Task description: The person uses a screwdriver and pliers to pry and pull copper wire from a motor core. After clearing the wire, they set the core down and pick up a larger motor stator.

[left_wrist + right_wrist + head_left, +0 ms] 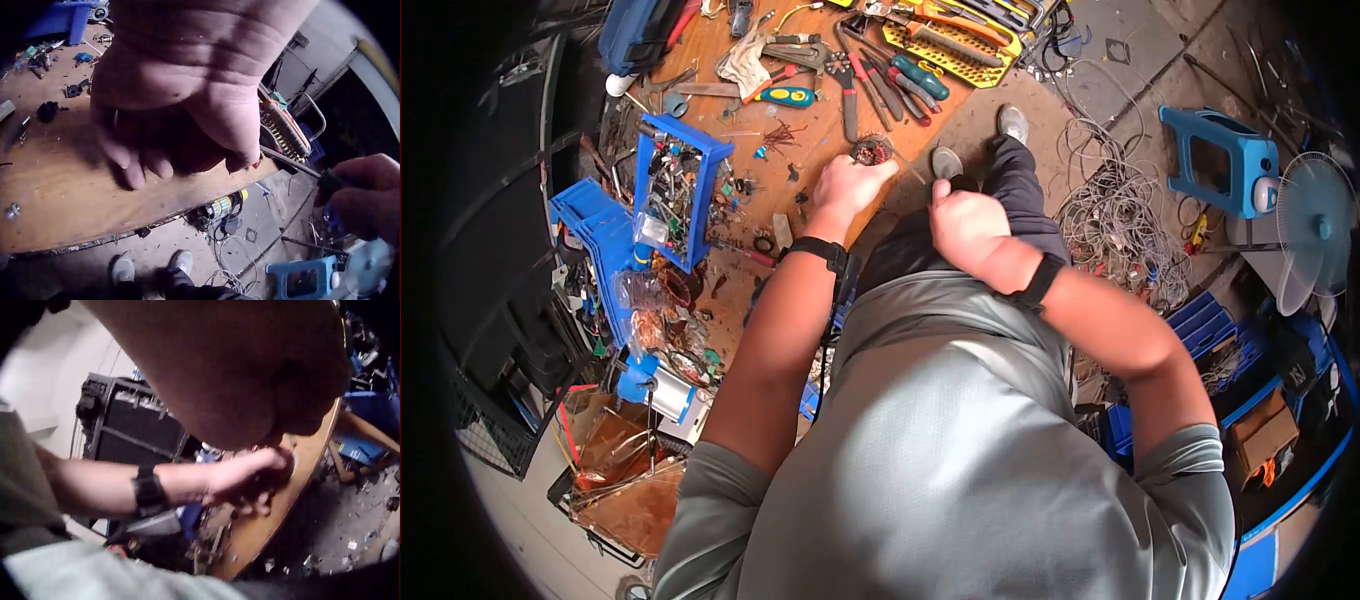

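Note:
At the table's edge my left hand (850, 186) grips a round motor stator (872, 150) with reddish copper windings. Its palm and curled fingers hide most of the stator in the left wrist view. My right hand (972, 230) holds a screwdriver (292, 162) by its dark handle, beyond the edge of the table. The thin metal shaft points toward the stator, and its tip end is hidden behind the left thumb in the left wrist view. In the right wrist view the right hand is a dark shape above the left one.
Pliers (920, 75), files and a yellow perforated tray (950, 50) lie at the table's far end. Blue bins (662, 195) with small scrap stand on the left. A cable heap (1115, 220), blue stool (1222, 160) and fan (1320, 228) are on the right.

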Tool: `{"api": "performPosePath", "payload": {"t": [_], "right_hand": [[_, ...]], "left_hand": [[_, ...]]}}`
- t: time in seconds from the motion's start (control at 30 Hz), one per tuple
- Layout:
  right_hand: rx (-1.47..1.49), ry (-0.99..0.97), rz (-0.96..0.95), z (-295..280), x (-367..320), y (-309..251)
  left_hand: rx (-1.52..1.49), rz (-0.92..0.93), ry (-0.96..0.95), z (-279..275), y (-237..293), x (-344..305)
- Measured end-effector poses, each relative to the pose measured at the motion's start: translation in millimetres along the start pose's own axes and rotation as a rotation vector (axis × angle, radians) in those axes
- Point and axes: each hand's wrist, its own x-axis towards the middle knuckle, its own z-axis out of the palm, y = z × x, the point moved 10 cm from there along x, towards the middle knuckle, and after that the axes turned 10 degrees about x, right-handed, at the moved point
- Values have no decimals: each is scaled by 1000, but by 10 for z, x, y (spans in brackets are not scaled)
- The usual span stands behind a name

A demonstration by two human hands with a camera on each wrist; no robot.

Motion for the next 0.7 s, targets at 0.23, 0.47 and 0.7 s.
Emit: {"api": "performPosePath", "payload": {"t": [0.23,0.47,0.7], "right_hand": [[226,-22,20,-357,287,239],[112,-94,107,-595,207,502],[197,-106,50,-399,80,587]], "left_hand": [[35,6,18,40,-78,122],[389,154,-14,-45,54,-143],[397,155,110,-2,-2,-179]]}}
